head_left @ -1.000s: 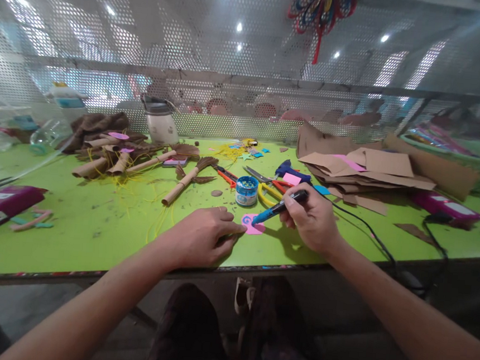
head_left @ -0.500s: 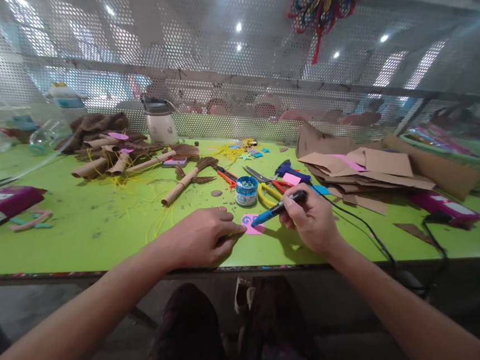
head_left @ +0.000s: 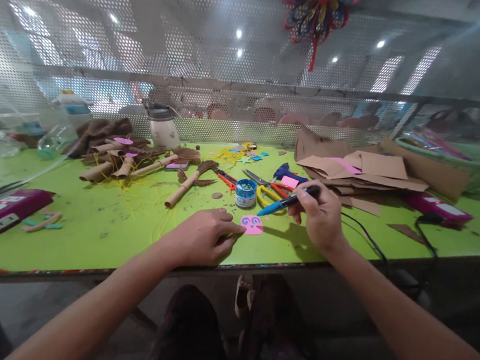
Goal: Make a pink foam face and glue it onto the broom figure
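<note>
My right hand (head_left: 318, 216) is closed round a blue marker (head_left: 277, 204) with a dark rear end. Its tip hovers just above and to the right of a small pink paper cutout (head_left: 254, 229). On the pink paper are two blue spiral circles and a small mark between them. My left hand (head_left: 206, 234) lies on the table, index finger stretched out to the paper's left edge, thumb apart and the other fingers partly curled. Just behind the paper stands a small blue-and-white jar (head_left: 246, 194), beside yellow-handled scissors (head_left: 267, 197).
Brown paper rolls (head_left: 182, 189) with fringed ends and yellow string lie to the left. Brown paper sheets (head_left: 370, 172) are stacked at right. A dark blue glue gun (head_left: 290, 173), orange cutter (head_left: 226, 179) and purple power strips (head_left: 8, 213) also lie on the green table (head_left: 120, 248).
The marker has lifted off the pink paper and moved slightly up and right with my right hand. A small blue mark now shows between the spirals. My left hand stays put.
</note>
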`<state>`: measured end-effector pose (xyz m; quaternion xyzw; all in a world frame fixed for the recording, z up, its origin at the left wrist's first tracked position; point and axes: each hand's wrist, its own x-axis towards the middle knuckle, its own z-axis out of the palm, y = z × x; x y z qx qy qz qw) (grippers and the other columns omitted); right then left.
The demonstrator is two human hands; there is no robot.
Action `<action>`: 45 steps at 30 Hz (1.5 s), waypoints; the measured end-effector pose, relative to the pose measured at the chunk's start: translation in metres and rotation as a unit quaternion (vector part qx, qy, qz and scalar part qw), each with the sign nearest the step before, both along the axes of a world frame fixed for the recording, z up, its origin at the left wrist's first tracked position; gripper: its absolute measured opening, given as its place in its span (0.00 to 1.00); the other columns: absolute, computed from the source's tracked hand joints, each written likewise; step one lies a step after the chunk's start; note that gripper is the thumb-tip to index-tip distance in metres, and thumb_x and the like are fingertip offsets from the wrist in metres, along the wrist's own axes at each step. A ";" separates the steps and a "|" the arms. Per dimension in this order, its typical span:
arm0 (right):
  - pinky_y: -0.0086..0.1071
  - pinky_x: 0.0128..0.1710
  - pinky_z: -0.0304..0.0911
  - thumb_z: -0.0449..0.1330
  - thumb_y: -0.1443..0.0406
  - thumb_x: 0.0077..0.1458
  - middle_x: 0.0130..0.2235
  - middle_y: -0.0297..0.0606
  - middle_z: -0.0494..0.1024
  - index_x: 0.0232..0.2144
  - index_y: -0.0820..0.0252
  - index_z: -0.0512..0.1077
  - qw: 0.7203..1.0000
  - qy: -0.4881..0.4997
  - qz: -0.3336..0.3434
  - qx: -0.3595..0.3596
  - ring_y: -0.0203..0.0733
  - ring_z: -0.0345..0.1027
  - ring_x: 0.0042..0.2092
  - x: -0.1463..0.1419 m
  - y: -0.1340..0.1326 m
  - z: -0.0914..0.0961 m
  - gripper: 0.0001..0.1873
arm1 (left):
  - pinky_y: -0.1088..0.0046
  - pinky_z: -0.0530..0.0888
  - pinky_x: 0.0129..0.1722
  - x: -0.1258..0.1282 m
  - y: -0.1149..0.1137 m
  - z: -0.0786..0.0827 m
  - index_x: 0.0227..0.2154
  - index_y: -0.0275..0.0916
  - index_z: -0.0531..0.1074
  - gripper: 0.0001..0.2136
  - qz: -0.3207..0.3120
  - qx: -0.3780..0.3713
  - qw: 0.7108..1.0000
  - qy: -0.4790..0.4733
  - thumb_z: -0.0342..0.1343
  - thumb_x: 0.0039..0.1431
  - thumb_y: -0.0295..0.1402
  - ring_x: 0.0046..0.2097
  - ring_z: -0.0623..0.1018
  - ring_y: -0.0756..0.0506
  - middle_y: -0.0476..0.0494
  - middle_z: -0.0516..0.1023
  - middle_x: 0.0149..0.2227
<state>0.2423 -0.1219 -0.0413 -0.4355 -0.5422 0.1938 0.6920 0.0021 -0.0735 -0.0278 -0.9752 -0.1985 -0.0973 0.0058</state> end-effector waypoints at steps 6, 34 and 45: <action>0.25 0.13 0.54 0.59 0.58 0.54 0.17 0.28 0.70 0.29 0.58 0.66 0.996 0.082 0.012 -0.018 0.32 0.60 0.16 0.010 0.010 0.006 0.10 | 0.70 0.66 0.34 -0.001 0.000 0.001 0.48 0.42 0.77 0.15 0.008 -0.001 1.000 -0.005 0.48 0.63 0.29 0.36 0.74 0.45 0.43 0.75 0.32; 0.30 0.26 0.51 0.55 0.62 0.51 0.20 0.32 0.70 0.22 0.58 0.64 0.940 -0.329 -0.023 -0.086 0.36 0.59 0.24 -0.022 0.095 0.040 0.09 | 0.69 0.64 0.32 -0.001 -0.003 0.002 0.39 0.40 0.76 0.11 0.003 0.010 1.000 -0.003 0.49 0.60 0.27 0.34 0.73 0.45 0.44 0.74 0.30; 0.31 0.27 0.51 0.55 0.61 0.52 0.21 0.32 0.68 0.22 0.57 0.62 0.943 -0.322 -0.035 -0.071 0.36 0.58 0.25 -0.014 0.091 0.038 0.09 | 0.68 0.65 0.33 -0.001 -0.002 0.001 0.41 0.41 0.76 0.12 0.006 -0.007 1.000 -0.005 0.47 0.61 0.27 0.35 0.73 0.44 0.44 0.73 0.30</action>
